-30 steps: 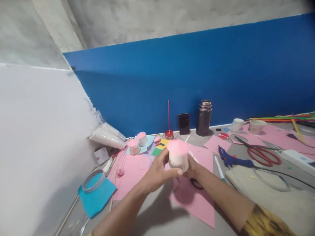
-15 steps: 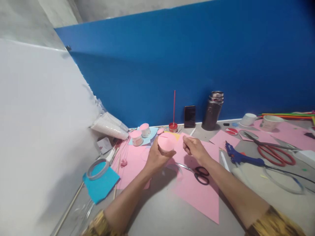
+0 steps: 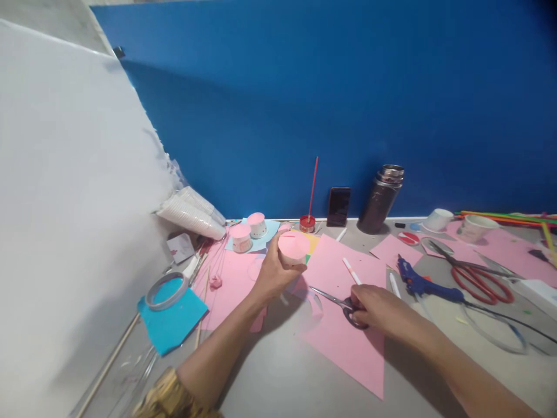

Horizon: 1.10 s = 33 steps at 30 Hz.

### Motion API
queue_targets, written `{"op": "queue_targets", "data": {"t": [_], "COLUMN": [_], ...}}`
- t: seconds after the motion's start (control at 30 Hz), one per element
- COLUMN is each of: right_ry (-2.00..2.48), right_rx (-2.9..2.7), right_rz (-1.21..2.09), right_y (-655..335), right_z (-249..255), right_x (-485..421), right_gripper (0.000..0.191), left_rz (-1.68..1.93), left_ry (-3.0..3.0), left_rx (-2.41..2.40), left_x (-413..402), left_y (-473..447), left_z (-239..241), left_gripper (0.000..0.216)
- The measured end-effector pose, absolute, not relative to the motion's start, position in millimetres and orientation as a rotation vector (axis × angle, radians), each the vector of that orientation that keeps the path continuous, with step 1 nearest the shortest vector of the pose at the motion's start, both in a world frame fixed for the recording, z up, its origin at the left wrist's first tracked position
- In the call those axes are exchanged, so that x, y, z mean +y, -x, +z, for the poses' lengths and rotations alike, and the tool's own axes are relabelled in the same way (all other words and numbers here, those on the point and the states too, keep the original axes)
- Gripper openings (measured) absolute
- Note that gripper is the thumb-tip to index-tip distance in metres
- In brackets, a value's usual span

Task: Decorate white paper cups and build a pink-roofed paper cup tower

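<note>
My left hand (image 3: 275,270) is wrapped round a small paper cup (image 3: 292,263), keeping it above the table. A pink paper disc (image 3: 293,246) with a slit covers the top of that cup. Over the pink sheet (image 3: 348,354), my right hand (image 3: 376,310) has its fingers closed on the dark handles of a pair of scissors (image 3: 333,297); the blades lie on the paper pointing left. A white marker (image 3: 351,271) lies just beyond the right hand. Two more cups with pink tops, a front one (image 3: 241,238) and a rear one (image 3: 257,225), stand at the back left.
To the right lie a blue glue gun (image 3: 429,284) with its cord and red-handled scissors (image 3: 478,281). A dark thermos (image 3: 380,200) and a phone (image 3: 338,206) stand by the blue partition (image 3: 331,104). At left are stacked cups (image 3: 191,213) and a tape roll (image 3: 150,299).
My right hand has moved down and right from beside the cup to the scissors, closing on their handles. The left hand still holds the cup. The view has tilted slightly downward.
</note>
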State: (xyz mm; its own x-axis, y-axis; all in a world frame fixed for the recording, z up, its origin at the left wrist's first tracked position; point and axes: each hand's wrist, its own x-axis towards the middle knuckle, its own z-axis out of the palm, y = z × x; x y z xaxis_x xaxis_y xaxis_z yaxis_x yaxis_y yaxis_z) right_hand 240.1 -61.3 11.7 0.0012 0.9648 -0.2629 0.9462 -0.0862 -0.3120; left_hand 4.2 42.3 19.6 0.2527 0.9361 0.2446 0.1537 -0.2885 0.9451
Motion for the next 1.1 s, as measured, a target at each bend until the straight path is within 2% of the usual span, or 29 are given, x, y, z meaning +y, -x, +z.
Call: {"op": "queue_targets", "data": {"t": [0.13, 0.23, 0.3, 0.37, 0.43, 0.53, 0.63, 0.9, 1.1], "right_ry": [2.087, 1.936, 1.832, 1.754, 1.629, 1.419, 1.369, 1.348, 1.366], "right_rx": [-2.149, -1.982, -1.830, -1.769, -1.794, -1.846, -1.903, -1.934, -1.885], "right_rz": [0.547, 0.732, 0.717, 0.426, -0.021, -0.608, -0.880, -1.024, -0.840], "right_y": [-255, -275, -286, -289, -282, -261, -243, -237, -241], "right_z": [4, -2, -4, -1, 3, 13, 23, 31, 29], "right_x": [-65, -68, -68, -65, -61, -54, -48, -43, -41], "right_gripper": [0.014, 0.008, 0.015, 0.024, 0.028, 0.018, 0.013, 0.012, 0.014], "left_rz": [1.064, 0.997, 0.972, 0.977, 0.980, 0.953, 0.980, 0.977, 0.959], "left_ry": [-1.563, -1.485, -1.468, -1.491, -1.528, -1.584, -1.623, -1.624, -1.624], "left_rx": [0.984, 0.959, 0.933, 0.921, 0.919, 0.913, 0.913, 0.867, 0.906], "left_x": [42, 41, 40, 38, 35, 28, 22, 16, 14], "left_y": [2, 5, 5, 4, 2, 0, -1, -4, -4], "left_z": [22, 26, 29, 30, 31, 31, 31, 39, 43], "left_gripper": [0.108, 0.123, 0.126, 0.123, 0.119, 0.114, 0.110, 0.093, 0.091]}}
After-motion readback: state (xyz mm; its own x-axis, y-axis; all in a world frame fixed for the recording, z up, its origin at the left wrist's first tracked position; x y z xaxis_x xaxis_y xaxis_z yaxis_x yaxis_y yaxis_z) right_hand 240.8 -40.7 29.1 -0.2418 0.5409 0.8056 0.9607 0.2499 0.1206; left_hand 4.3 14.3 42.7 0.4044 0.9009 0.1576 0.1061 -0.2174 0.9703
